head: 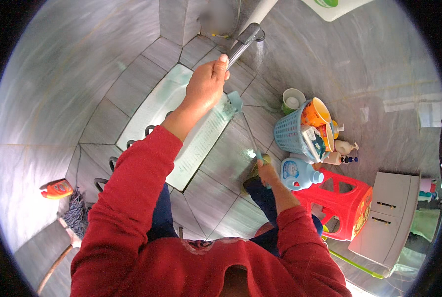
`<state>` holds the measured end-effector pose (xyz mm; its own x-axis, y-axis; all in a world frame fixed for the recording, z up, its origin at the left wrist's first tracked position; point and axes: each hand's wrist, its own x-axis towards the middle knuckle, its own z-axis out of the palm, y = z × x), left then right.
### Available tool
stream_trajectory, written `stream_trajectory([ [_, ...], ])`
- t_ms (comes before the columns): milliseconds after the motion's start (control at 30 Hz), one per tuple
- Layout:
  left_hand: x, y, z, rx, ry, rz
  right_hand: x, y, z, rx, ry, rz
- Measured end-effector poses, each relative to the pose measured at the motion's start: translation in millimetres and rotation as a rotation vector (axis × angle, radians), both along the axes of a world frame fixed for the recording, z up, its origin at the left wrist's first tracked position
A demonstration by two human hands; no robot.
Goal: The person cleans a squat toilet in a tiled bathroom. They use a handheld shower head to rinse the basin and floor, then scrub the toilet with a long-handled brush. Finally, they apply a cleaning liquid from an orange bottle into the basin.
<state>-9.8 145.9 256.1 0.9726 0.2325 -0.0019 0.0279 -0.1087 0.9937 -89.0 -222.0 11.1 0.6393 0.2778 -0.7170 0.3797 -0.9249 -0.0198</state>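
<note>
My left hand (208,81) is closed around the metal handle of a hand shower (237,52). Fine water sprays down from its dark head, which is beside a white pipe (262,11). Below my left arm lies a white ceramic squat toilet pan (202,137), set in grey floor tiles and partly hidden by the arm. My right hand (267,173) grips the thin handle of a cleaning brush (251,131). Its pale blue head (236,101) is at the pan's right edge; the arm does not cover it. Whether it touches the ceramic, I cannot tell.
To the right stand a blue plastic basket (286,130) with tubs, a blue detergent jug (293,174), a red plastic stool (358,208) and a white cabinet (386,215). At left are an orange bottle (59,189), a mop head (76,213) and black loops (113,162).
</note>
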Motion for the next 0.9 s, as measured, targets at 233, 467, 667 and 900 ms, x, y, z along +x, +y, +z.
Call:
stream_trajectory([
  [233,-12.5,-10.1,12.1,0.0,-0.034,-0.057,26.0,-3.5,-68.0,0.305,-0.02,-0.602],
  [467,-25.8,6.9,15.7,0.272,0.131,-0.043,-74.9,114.9,0.2,0.065,0.27,-0.363],
  [667,-35.1,-0.3,22.7,0.282,0.079,-0.079,-23.4,48.5,23.7,0.06,0.023,-0.331],
  [900,-49.1,-5.6,32.8,0.241,0.081,-0.168,-60.9,14.8,-61.9,0.185,-0.008,-0.614],
])
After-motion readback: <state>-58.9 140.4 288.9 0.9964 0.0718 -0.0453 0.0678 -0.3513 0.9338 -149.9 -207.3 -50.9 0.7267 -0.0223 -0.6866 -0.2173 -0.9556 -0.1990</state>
